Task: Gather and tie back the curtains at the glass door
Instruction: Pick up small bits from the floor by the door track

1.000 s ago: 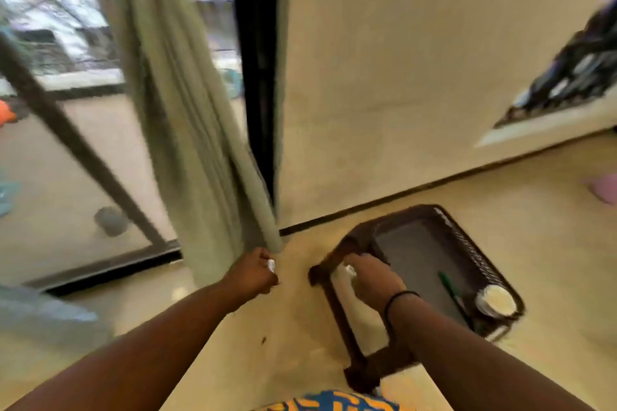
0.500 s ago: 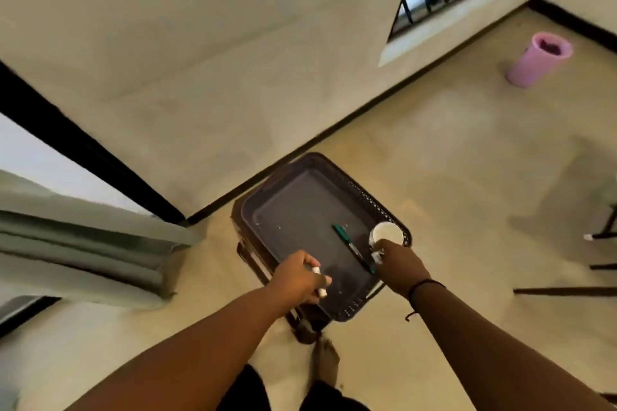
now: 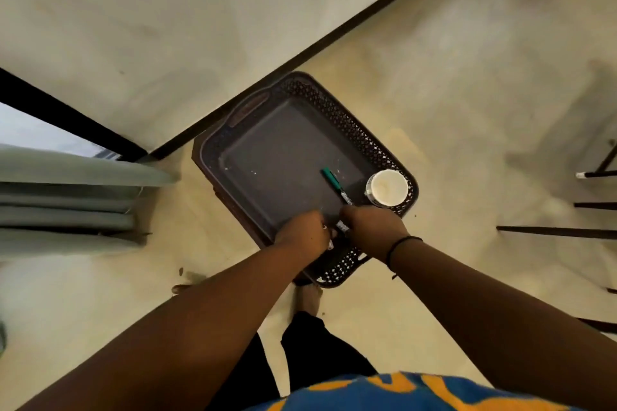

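Both hands meet over the tray's (image 3: 337, 117) near edge, left hand (image 3: 302, 233) and right hand (image 3: 374, 230) each pinching 1 small white piece (image 3: 341, 226), likely a tie for the curtain (image 3: 66, 197) hanging well left of them.

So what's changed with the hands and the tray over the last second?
Both hands left the curtain side and met over the tray's near edge; left hand and right hand each pinch a small white item. Green pen and white tub stayed put.

Bare forearms are seen, a thin black band (image 3: 402, 245) worn at the right wrist. A blue top with orange pattern (image 3: 417, 392), dark trousers (image 3: 320, 354) and bare feet (image 3: 309, 297) are shown.
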The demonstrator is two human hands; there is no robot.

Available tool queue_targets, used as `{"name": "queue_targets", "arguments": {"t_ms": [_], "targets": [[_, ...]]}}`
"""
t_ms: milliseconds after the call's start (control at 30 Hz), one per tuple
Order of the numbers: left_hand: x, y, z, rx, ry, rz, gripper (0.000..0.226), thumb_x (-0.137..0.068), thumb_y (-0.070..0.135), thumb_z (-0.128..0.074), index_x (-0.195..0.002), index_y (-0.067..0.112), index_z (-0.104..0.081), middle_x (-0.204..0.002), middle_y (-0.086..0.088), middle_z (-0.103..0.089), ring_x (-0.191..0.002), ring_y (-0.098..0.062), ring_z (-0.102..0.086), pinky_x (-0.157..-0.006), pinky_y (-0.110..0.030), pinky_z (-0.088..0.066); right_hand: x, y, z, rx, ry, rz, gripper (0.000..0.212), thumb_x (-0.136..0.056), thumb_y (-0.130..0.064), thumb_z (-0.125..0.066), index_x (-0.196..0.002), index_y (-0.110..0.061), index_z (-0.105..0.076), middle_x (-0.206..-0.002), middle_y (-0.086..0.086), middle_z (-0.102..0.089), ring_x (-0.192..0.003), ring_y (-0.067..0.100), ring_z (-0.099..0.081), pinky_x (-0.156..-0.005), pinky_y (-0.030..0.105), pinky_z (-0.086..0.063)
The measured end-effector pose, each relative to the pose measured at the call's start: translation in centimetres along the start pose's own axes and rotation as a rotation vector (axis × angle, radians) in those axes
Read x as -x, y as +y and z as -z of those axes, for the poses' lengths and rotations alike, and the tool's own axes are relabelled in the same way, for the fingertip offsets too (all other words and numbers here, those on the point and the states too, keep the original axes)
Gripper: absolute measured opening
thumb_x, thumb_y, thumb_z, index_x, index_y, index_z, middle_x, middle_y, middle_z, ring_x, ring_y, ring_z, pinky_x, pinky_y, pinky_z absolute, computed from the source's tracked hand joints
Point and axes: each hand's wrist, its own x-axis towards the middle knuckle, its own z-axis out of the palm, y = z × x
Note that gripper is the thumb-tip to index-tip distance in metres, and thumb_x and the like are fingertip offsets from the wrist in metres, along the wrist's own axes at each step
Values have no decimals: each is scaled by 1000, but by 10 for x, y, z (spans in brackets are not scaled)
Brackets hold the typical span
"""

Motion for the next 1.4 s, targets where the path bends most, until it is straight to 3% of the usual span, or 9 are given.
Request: {"name": "queue_targets", "arguments": {"t_ms": [167,433,567,667,867,1100,1400], "targets": [[-2,-2,15,-342,1,-117,30,-93,39,-51,-113,17,-54,-117,-8,-62,-108,-28,-59,-87,-38,-46,-7,1,0,26,-68,-6,30,-89,-27,-52,-120,-24,-53,-109,4,-65,-100,26,-62,-79,35,-51],[28,-27,42,-398,170,-325,28,-96,37,-42,-113,18,-54,-115,-4,-59,-107,-22,-52,-93,-37,-40,-11,-18,14,-25,-40,25,25,-90,-32,-50,-109,-17,-53,-102,6,-64,-95,29,-63,-73,36,-51],[53,-56,61,-352,274,-326,29,-98,39,-38,-117,22,-52,-120,0,-54,-111,-19,-49,-95,-35,-38,-16,-54,32,8,38,88,29,-91,-31,-47,-117,-20,-52,-111,8,-63,-103,30,-60,-82,39,-50],[74,-87,82,-288,338,-257,29,-95,44,-41,-114,25,-53,-119,3,-53,-111,-17,-49,-96,-36,-35,-19,-98,46,56,82,147,34,-90,-34,-46,-121,-21,-50,-120,9,-58,-112,31,-55,-89,38,-46],[122,-186,126,-221,378,-88,47,-90,52,-43,-129,25,-46,-138,2,-45,-125,-20,-43,-101,-39,-33,-24,-214,69,178,105,280,38,-91,-29,-45,-127,-20,-45,-128,8,-50,-119,31,-46,-97,44,-39],[210,-345,172,-168,440,191,59,-90,57,-40,-136,21,-40,-149,-4,-34,-135,-23,-34,-109,-39,-26,-33,-387,73,485,83,522,40,-88,-31,-49,-127,-23,-45,-125,6,-51,-117,28,-46,-95,43,-42],[367,-511,165,160,699,646,60,-90,56,-42,-139,20,-38,-153,-5,-29,-139,-23,-29,-109,-39,-26,-17,-630,53,798,60,910,47,-89,-31,-47,-135,-21,-39,-129,7,-49,-119,28,-46,-97,37,-38]]}}
